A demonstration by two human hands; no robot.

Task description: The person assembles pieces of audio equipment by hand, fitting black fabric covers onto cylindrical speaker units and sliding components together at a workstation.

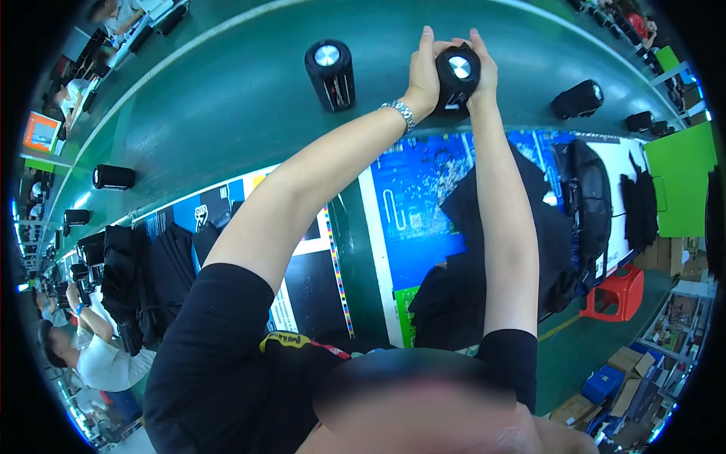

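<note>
Between my two hands stands a black cylindrical speaker [456, 89] with a shiny silver disc on its top end. My left hand [424, 74], with a metal watch band at the wrist, wraps its left side. My right hand [485, 69] grips the right side, and both thumbs point up and away along it. A second black speaker [333, 85] of the same kind stands upright on the green belt [249, 98], to the left of my hands. On the right, another such speaker [575, 102] lies on its side.
More speakers [113, 177] sit along the belt to the left. Black cloth-like pieces [454, 295] lie on printed sheets [401, 197] on my side, with a black bag [594, 189] beside them. A red stool [624, 293] and cartons [571, 408] stand at right; a co-worker [106, 359] sits left.
</note>
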